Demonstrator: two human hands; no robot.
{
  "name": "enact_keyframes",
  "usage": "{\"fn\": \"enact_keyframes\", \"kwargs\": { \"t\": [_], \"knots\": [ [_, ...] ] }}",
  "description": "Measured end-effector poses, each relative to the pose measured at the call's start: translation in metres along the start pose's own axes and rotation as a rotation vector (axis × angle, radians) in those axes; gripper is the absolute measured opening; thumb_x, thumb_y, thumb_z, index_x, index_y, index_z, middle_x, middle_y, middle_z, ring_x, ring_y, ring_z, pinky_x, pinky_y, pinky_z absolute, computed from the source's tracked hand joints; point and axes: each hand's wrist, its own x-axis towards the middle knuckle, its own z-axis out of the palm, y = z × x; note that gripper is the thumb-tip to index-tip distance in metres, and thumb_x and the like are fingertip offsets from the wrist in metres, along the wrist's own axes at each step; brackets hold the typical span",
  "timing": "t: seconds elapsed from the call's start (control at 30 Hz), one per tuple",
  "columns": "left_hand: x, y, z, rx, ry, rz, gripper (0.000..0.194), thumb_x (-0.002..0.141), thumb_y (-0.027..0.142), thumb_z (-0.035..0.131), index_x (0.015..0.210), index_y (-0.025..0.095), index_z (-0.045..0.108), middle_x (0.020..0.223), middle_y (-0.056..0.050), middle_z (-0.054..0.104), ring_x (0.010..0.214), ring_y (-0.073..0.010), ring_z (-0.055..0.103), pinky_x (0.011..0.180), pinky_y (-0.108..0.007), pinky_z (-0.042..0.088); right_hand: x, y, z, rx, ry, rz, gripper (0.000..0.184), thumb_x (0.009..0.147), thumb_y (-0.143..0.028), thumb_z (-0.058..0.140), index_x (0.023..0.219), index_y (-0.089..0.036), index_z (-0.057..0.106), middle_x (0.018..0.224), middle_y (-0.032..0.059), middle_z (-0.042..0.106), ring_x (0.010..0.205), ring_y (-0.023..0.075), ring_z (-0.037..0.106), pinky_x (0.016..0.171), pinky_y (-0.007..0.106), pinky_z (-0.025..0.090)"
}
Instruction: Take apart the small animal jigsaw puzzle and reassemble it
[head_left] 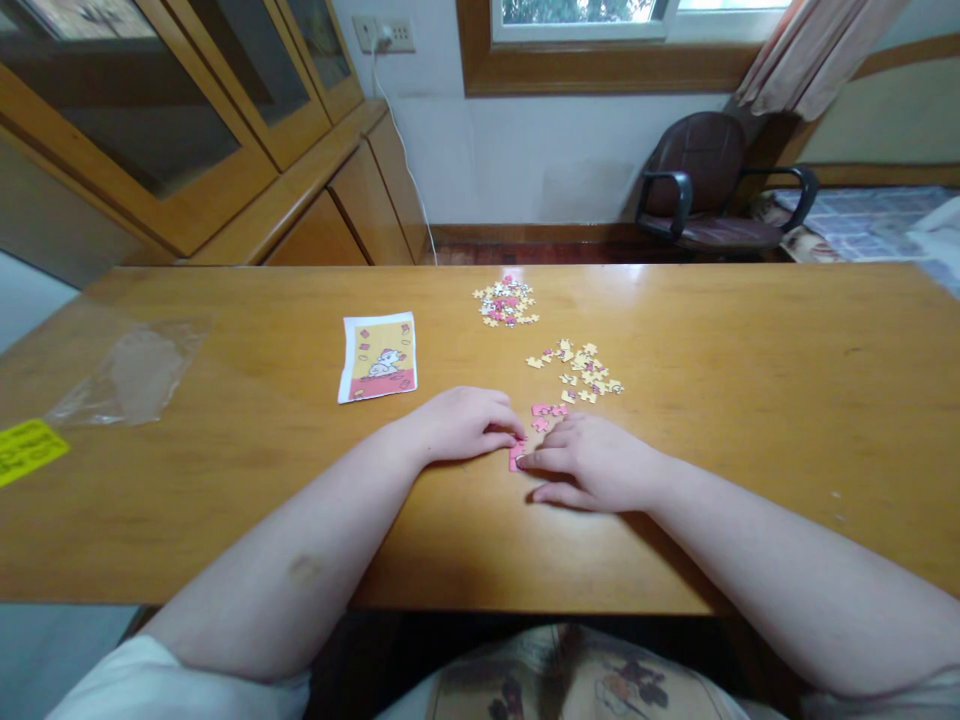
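Small pink puzzle pieces (516,460) lie joined on the wooden table in front of me. My left hand (476,425) comes in from the left, its thumb and fingertips closed on a pink piece at the top of that strip. On the other side my right hand (589,460) is spread, index fingertip touching the strip and thumb apart on the table. Just beyond its fingers lie more loose pink pieces (541,425). A picture card (381,360) with a white animal on yellow and pink rests left of my left hand.
Loose yellow puzzle pieces (589,370) are scattered beyond my right hand. Farther back sits a mixed pile of pieces (505,302). A clear plastic bag (139,370) and a yellow label (30,450) lie at the left. An office chair (701,180) stands past the table (750,400).
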Motion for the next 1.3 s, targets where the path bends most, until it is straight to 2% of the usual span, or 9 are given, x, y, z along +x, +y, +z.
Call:
{"fn": "enact_keyframes", "kwargs": {
  "t": [0.4,0.67,0.77,0.9,0.97,1.03,1.2,1.3],
  "knots": [
    [0.000,0.003,0.001,0.015,-0.001,0.000,0.018,0.089,0.029,0.057,0.095,0.026,0.074,0.086,0.000,0.067,0.079,-0.0119,0.061,0.071,-0.022,0.042,0.001,-0.001,-0.002,0.015,-0.011,0.010,0.045,0.093,-0.052,0.049,0.116,-0.018,0.067,0.089,0.0114,0.073,0.084,0.0212,0.066,0.081,0.034,0.046],
    [0.000,0.004,-0.001,0.014,-0.012,0.014,0.019,0.087,0.037,0.060,0.096,0.025,0.072,0.085,0.000,0.066,0.078,-0.0127,0.060,0.068,-0.022,0.041,0.001,-0.001,-0.001,-0.034,0.010,0.014,0.046,0.094,-0.053,0.047,0.117,-0.019,0.067,0.088,0.0104,0.073,0.082,0.0206,0.065,0.078,0.032,0.044],
    [-0.002,0.002,-0.002,0.022,-0.008,-0.012,0.019,0.087,0.035,0.059,0.097,0.025,0.071,0.087,0.000,0.067,0.079,-0.0128,0.060,0.068,-0.022,0.041,-0.001,0.004,-0.004,-0.118,0.072,0.097,0.043,0.095,-0.049,0.046,0.116,-0.019,0.068,0.085,0.0097,0.073,0.078,0.0204,0.065,0.074,0.032,0.043],
    [-0.003,0.001,-0.003,0.042,0.027,-0.054,0.019,0.086,0.032,0.058,0.098,0.023,0.070,0.090,0.000,0.067,0.077,-0.0125,0.060,0.068,-0.023,0.041,-0.008,0.019,-0.014,-0.245,0.212,0.342,0.036,0.097,-0.040,0.044,0.109,-0.018,0.070,0.085,0.0096,0.073,0.074,0.0197,0.064,0.071,0.031,0.040],
    [-0.003,0.002,-0.003,0.038,0.031,-0.063,0.020,0.085,0.035,0.059,0.097,0.022,0.069,0.091,-0.001,0.067,0.078,-0.0127,0.060,0.069,-0.023,0.041,-0.011,0.026,-0.018,-0.287,0.236,0.437,0.034,0.097,-0.037,0.045,0.104,-0.017,0.071,0.084,0.0096,0.073,0.072,0.0197,0.063,0.069,0.031,0.039],
    [-0.002,0.004,-0.002,0.032,0.018,-0.068,0.022,0.084,0.039,0.061,0.097,0.022,0.068,0.091,-0.001,0.068,0.079,-0.0132,0.061,0.068,-0.024,0.041,-0.012,0.031,-0.020,-0.302,0.229,0.471,0.032,0.096,-0.034,0.045,0.104,-0.017,0.072,0.083,0.0097,0.072,0.071,0.0195,0.061,0.068,0.031,0.038],
    [-0.001,0.004,-0.001,0.054,-0.006,-0.091,0.024,0.083,0.042,0.062,0.095,0.022,0.067,0.086,0.000,0.067,0.074,-0.0134,0.059,0.065,-0.024,0.038,-0.006,0.029,-0.013,-0.244,0.170,0.302,0.030,0.095,-0.028,0.050,0.119,-0.028,0.069,0.096,0.0091,0.066,0.087,0.0207,0.056,0.079,0.033,0.037],
    [-0.001,0.004,-0.001,0.057,0.010,-0.070,0.023,0.084,0.041,0.060,0.094,0.022,0.067,0.087,0.000,0.066,0.076,-0.0136,0.059,0.067,-0.024,0.040,-0.002,0.029,-0.006,-0.206,0.189,0.294,0.028,0.094,-0.025,0.052,0.115,-0.026,0.071,0.100,0.0103,0.065,0.092,0.0221,0.054,0.083,0.036,0.036]
  ]
}}
